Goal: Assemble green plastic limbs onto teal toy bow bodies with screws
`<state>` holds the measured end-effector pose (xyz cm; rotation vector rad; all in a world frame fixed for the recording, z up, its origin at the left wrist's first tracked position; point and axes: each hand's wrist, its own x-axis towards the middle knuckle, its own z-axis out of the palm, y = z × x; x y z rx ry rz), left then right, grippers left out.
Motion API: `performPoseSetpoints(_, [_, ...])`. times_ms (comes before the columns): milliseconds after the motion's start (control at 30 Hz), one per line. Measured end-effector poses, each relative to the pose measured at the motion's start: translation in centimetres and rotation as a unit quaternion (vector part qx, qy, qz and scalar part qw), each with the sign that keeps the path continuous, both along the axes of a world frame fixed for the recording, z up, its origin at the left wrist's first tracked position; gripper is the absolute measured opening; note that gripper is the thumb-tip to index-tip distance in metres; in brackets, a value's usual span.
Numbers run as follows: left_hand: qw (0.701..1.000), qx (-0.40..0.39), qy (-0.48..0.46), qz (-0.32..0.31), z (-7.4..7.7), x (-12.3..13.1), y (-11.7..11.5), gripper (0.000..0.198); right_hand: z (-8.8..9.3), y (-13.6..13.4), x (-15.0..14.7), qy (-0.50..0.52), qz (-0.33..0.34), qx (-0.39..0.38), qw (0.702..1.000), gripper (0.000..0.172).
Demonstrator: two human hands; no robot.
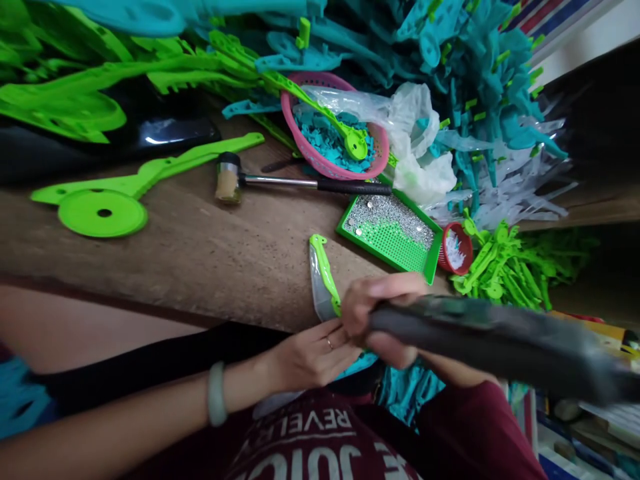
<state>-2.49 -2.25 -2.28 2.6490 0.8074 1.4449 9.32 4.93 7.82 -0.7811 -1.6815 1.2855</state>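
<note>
My right hand grips a thick dark electric screwdriver, whose body runs off to the right and is blurred. Its tip is hidden behind the fingers. Beside it, my left hand has its fingers pressed together at the lower end of a slim lime-green and clear plastic piece, which juts over the bench edge. Part of a teal plastic piece shows below the fingers. Close ahead lies a green perforated tray of small silvery screws.
On the wooden bench lie a mallet and a lime-green plastic part with a disc. Behind are a pink basket of teal bits, a clear plastic bag and teal parts. A red basket stands right of the tray.
</note>
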Motion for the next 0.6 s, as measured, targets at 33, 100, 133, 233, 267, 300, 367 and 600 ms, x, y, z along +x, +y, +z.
performPoseSetpoints(33, [1.0, -0.014, 0.021, -0.007, 0.3, -0.4, -0.1, 0.028, 1.3, 0.5, 0.5, 0.064, 0.019, 0.023, 0.998, 0.035])
performPoseSetpoints(100, [0.997, -0.053, 0.049, -0.038, 1.3, -1.3, -0.3, 0.034, 3.6, 1.6, 1.5, 0.167, 0.044, 0.059, 0.983, 0.04])
performPoseSetpoints(133, [0.994, -0.085, 0.036, -0.051, 2.0, -1.8, -0.3, 0.036, 4.5, 2.1, 2.0, 0.186, 0.042, 0.064, 0.98, 0.04])
performPoseSetpoints(233, [0.962, -0.248, -0.11, -0.028, 4.7, -2.7, 0.8, 0.033, 5.5, 2.7, 2.9, 0.237, 0.023, 0.062, 0.969, 0.036])
performPoseSetpoints(267, [0.934, -0.318, -0.164, -0.021, 5.7, -2.7, 1.6, 0.034, 5.5, 2.7, 3.0, 0.254, 0.022, 0.06, 0.965, 0.035])
performPoseSetpoints(300, [0.899, -0.385, -0.205, -0.03, 6.7, -2.4, 2.4, 0.037, 5.4, 2.6, 3.0, 0.269, 0.024, 0.059, 0.961, 0.034])
performPoseSetpoints(367, [0.826, -0.497, -0.245, -0.104, 8.6, -1.6, 4.4, 0.038, 5.4, 2.3, 3.1, 0.289, 0.026, 0.065, 0.955, 0.036])
performPoseSetpoints(600, [0.69, -0.636, -0.203, -0.28, 10.4, 1.0, 8.4, 0.032, 6.0, 1.8, 4.6, 0.317, 0.02, 0.075, 0.945, 0.035])
